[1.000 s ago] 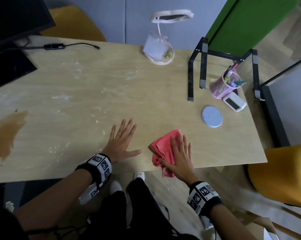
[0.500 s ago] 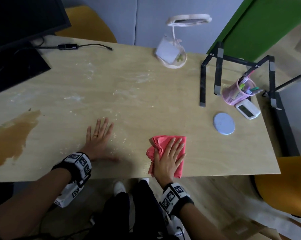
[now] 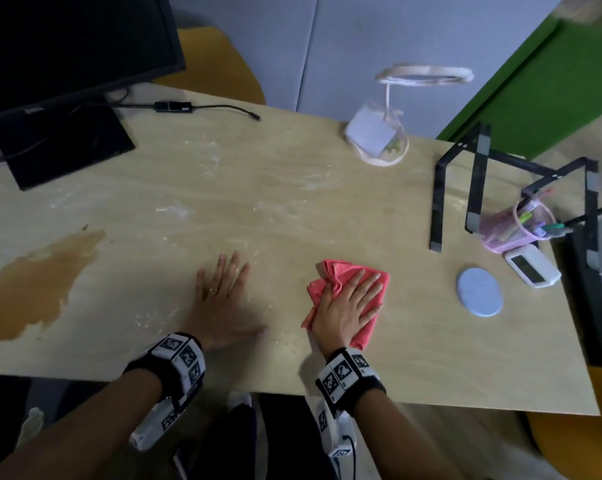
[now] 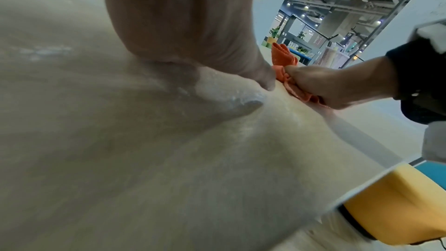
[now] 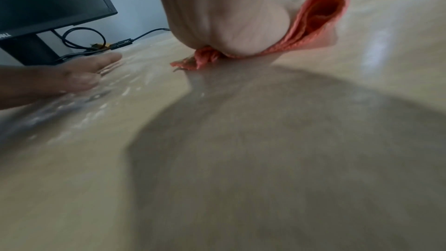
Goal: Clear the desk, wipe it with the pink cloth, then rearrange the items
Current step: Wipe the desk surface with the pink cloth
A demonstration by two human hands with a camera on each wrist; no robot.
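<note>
The pink cloth [image 3: 337, 275] lies crumpled on the wooden desk [image 3: 292, 209] near its front edge. My right hand [image 3: 348, 303] presses flat on the cloth with straight, spread fingers. From the right wrist view the cloth [image 5: 313, 18] bunches up under and beyond the palm. My left hand [image 3: 223, 296] lies flat on the bare desk to the left of the cloth, fingers straight, holding nothing. In the left wrist view the cloth [image 4: 282, 58] shows just past my thumb. White dusty smears cover the desk middle, and a brown stain [image 3: 40, 285] spreads at the left.
At the right stand a black laptop stand [image 3: 479, 181], a pink mesh pen cup [image 3: 514, 226], a white timer [image 3: 531, 268] and a round blue coaster [image 3: 479, 291]. A ring lamp [image 3: 382, 140] sits at the back. A black monitor [image 3: 67, 46] and cable [image 3: 202, 107] occupy the back left.
My right hand has slid the cloth away from the desk's front edge and turned to point forward. My left hand has shifted a little left on the desk.
</note>
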